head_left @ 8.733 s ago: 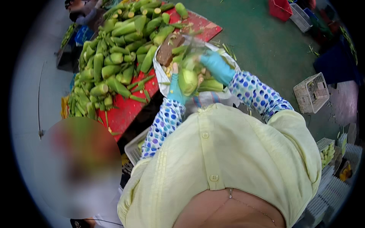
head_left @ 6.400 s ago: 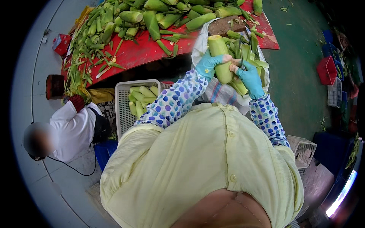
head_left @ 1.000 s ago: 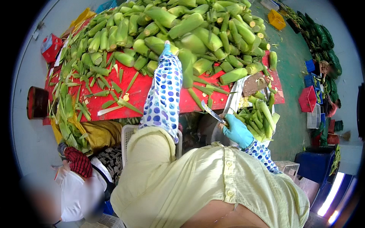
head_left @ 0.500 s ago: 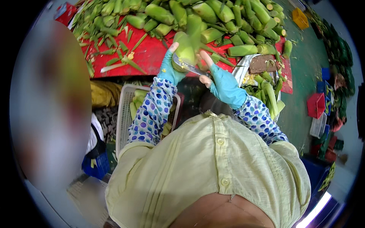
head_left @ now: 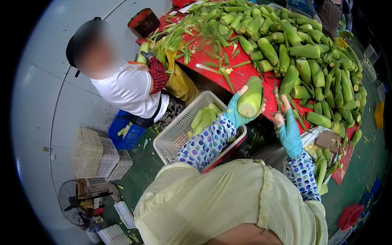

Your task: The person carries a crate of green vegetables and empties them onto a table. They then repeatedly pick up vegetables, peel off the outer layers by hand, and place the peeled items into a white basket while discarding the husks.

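Note:
My left hand [head_left: 236, 112], in a fingertip-less blue glove, grips a green-husked ear of corn [head_left: 252, 93] from beneath. The ear's pale cut base points toward me. To its right, my gloved right hand [head_left: 290, 136] is closed on a knife [head_left: 279, 99], its blade upright, blurred and apart from the ear. Beyond both hands a large heap of corn ears [head_left: 304, 61] covers the red table [head_left: 212, 78]. Below my left forearm stands a pale plastic crate [head_left: 163, 141] with several trimmed ears [head_left: 205, 119] inside.
At left a co-worker [head_left: 126, 83] handles corn beside a yellow sack [head_left: 181, 83]. A blue crate [head_left: 130, 139], stacked pale crates [head_left: 98, 155] and a fan [head_left: 75, 202] stand on that side. A brown block [head_left: 328, 141] and husk scraps [head_left: 322, 169] lie at right.
My view has swung left, bringing the co-worker and the crates into sight. The knife has come off the ear's base, and my hands are farther apart.

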Demonstrator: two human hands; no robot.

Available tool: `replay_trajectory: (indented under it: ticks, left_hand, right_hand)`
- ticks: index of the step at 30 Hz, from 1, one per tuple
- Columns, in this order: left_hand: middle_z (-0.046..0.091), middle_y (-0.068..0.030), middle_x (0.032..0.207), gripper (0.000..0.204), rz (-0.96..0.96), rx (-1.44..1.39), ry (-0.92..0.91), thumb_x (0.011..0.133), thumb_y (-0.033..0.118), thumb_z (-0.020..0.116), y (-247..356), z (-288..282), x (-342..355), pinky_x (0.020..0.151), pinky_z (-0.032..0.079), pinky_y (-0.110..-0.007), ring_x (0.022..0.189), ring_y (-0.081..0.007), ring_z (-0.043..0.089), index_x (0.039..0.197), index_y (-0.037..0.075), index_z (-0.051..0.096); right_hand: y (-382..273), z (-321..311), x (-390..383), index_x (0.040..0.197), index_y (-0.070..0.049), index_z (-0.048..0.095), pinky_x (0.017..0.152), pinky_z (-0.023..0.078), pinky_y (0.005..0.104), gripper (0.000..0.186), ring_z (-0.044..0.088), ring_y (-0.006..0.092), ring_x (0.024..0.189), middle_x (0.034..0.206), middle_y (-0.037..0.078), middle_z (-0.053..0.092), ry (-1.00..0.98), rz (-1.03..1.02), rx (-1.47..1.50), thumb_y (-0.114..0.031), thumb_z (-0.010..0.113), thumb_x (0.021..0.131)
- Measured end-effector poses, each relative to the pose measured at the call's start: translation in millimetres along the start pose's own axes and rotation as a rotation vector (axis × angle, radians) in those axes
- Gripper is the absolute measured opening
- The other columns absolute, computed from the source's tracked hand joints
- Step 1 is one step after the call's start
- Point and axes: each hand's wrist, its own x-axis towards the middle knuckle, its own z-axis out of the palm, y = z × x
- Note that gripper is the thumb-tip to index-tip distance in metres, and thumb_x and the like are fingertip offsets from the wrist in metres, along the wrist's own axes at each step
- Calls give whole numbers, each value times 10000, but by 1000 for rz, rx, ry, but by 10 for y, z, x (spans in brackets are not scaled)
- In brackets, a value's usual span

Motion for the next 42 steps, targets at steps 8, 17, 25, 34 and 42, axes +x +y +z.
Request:
replay_trajectory:
  ticks: [8,17,25,34,42]
  left_hand:
    - [677,-79,1327,588,-23,9,26,954,497,672,45,53,191,863,586,-563,1122,-282,679,1429,164,577]
    - [623,-220,1367,651,-77,21,8,966,506,593,-177,41,763,1073,500,-541,1244,-397,614,1426,47,550]
    - [633,-227,1333,644,-208,25,20,990,540,572,-359,185,707,1066,495,-567,1244,-407,602,1392,38,566]
    - [465,-347,1482,799,-502,182,-274,1015,583,523,38,-126,373,958,565,-547,1212,-424,623,1553,9,382]
    - [504,-325,1459,975,-337,-135,-296,901,732,600,-731,-365,259,1088,459,-617,1279,-476,565,1526,7,418]
  right_hand:
    - [-320,-407,423,1613,-97,295,1025,476,416,662,629,370,1217,1335,292,612,4,-107,-357,-406,530,1078]
    - [-293,-142,96,1651,-162,219,743,527,371,796,657,266,774,910,106,678,-100,74,-701,-362,654,1015]
    - [-80,-4,43,1616,-180,304,811,543,418,673,690,363,864,960,158,687,73,-113,-604,-368,594,1038]
    - [28,-1114,-40,1428,-161,614,768,539,276,437,617,120,863,1027,23,696,694,-25,-314,-378,614,1048]
    - [672,-2184,-1859,1508,-65,475,535,464,238,634,618,111,630,860,47,692,622,761,-259,-444,632,1026]
